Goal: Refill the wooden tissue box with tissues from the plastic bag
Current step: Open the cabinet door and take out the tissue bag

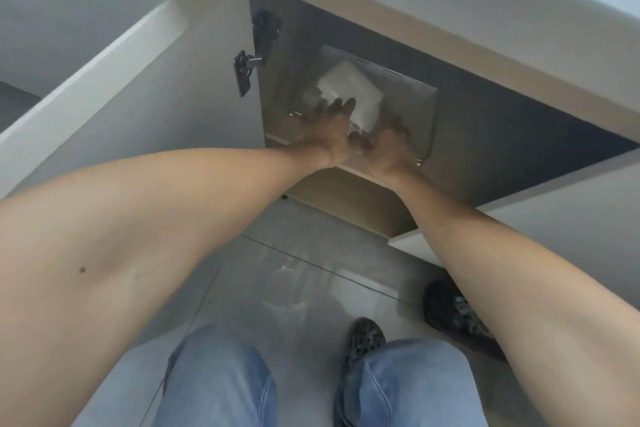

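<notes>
A clear plastic bag lies on the floor of an open low cabinet, with a white stack of tissues inside it. Both my arms reach into the cabinet. My left hand rests on the bag's near left part, fingers spread over the tissues. My right hand is curled on the bag's near edge, just right of the left hand. The picture is blurred, so the exact grip is unclear. No wooden tissue box is in view.
The cabinet door stands open on the left, with dark hinges on its inner edge. A pale countertop edge overhangs the cabinet. Below are grey floor tiles, my jeans and patterned shoes.
</notes>
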